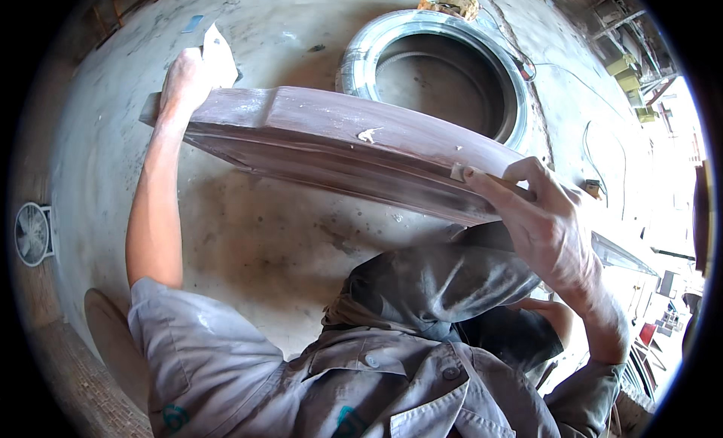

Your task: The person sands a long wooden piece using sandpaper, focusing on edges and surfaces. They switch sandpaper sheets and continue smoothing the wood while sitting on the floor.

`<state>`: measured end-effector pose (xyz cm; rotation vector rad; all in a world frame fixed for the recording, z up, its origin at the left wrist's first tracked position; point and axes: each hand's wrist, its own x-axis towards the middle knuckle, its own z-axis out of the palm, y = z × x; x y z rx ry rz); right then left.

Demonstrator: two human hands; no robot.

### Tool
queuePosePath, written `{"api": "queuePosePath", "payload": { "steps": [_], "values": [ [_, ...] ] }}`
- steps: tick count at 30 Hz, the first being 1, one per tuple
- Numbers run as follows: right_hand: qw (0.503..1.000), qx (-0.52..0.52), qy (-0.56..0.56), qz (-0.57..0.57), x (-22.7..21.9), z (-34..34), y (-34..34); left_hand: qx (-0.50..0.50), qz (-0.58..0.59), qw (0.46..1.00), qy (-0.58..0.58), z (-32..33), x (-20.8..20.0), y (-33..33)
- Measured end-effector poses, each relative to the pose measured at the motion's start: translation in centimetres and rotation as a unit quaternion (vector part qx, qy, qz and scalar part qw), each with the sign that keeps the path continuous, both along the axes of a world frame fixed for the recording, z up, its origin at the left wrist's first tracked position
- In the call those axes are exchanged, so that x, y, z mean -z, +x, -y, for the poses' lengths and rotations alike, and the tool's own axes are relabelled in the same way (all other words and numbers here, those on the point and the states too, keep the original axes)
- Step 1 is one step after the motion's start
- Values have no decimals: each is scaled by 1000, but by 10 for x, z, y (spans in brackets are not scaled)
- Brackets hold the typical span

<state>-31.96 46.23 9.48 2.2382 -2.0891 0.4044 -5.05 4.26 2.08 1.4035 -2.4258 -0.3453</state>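
A long brown wooden panel (pixel 324 110) with a stepped, moulded edge lies slantwise in front of me, its right part by my raised knee. My left hand (pixel 187 80) is closed at the panel's left end, gripping a thin white pointed sheet (pixel 218 57) that stands up past the fingers. A whitish dab of paste (pixel 369 135) sits on the panel's edge, with small specks near it. My right hand (pixel 546 219) is closed round a small scraper (pixel 522 190). Its pale tip meets the panel's edge beside my index finger; the palm hides the rest.
Behind the panel a large tyre (pixel 365 61) lies flat on the stained concrete floor (pixel 271 31). A crumpled bag (pixel 449 1) rests at its far side. Thin cables (pixel 576 73) run over the floor on the right. At far left stands a white fan (pixel 32 233).
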Motion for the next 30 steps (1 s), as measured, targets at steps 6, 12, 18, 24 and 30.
{"api": "queuePosePath", "payload": {
  "steps": [6, 12, 18, 24, 30],
  "values": [
    [999, -17, -13, -32, 8, 26, 17, 2, -4, 1000, -16, 8, 7, 1],
    [1000, -5, -6, 4, 6, 29, 23, 9, 10, 1000, 4, 14, 7, 3],
    [1000, -20, -6, 15, 6, 43, 27, 1, 3, 1000, 3, 7, 6, 0],
    [1000, 2, -23, 20, 10, 1, 4, 14, 26, 1000, 4, 12, 0, 1],
    [999, -3, -25, 20, 9, 20, 16, -18, 2, 1000, 15, -4, -2, -2]
  ]
}}
